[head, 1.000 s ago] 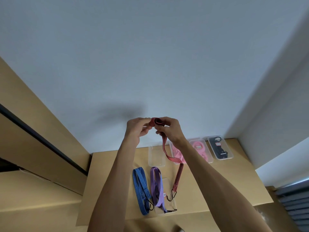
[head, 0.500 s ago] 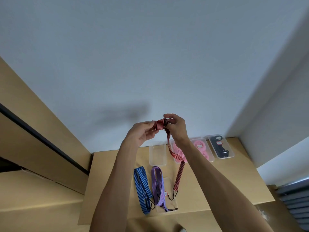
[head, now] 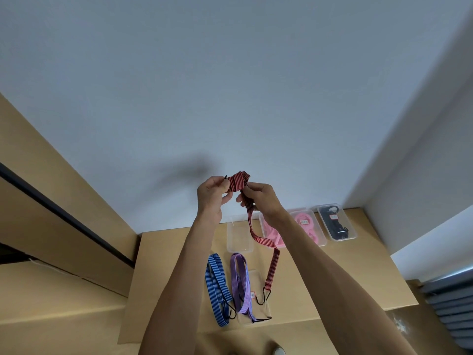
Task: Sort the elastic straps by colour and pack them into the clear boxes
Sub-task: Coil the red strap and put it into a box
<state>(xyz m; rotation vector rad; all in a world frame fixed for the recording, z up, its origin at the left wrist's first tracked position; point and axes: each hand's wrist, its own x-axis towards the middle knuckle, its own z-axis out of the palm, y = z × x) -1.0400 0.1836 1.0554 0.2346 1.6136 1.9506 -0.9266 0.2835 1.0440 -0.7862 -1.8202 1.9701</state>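
Nearest the camera, on the front part of the tan table (head: 345, 278), the blue strap (head: 216, 288) lay folded lengthwise with its black hook toward the front edge. Just to its right the purple strap (head: 240, 283) lay the same way, its lower end and hook resting over a clear lid (head: 258, 311). Above that lid hung the black hook (head: 263, 298) at the free end of the red strap (head: 256, 234); whether it touched the table could not be told.

Farther back, four clear boxes stood in a row along the wall. The empty box (head: 239, 237) was leftmost, then a box of pink straps (head: 271, 231) partly hidden by the right forearm, a second pink box (head: 308, 226), and a box with a black strap (head: 336, 222) at the right end.

Highest and farthest, both hands were raised in front of the white wall (head: 230, 85). The left hand (head: 212, 194) had its fingers curled on the bundled upper end of the red strap, a hook tip showing above its knuckles. The right hand (head: 261, 198) pinched the same bundle from the other side, and the strap trailed down from there.
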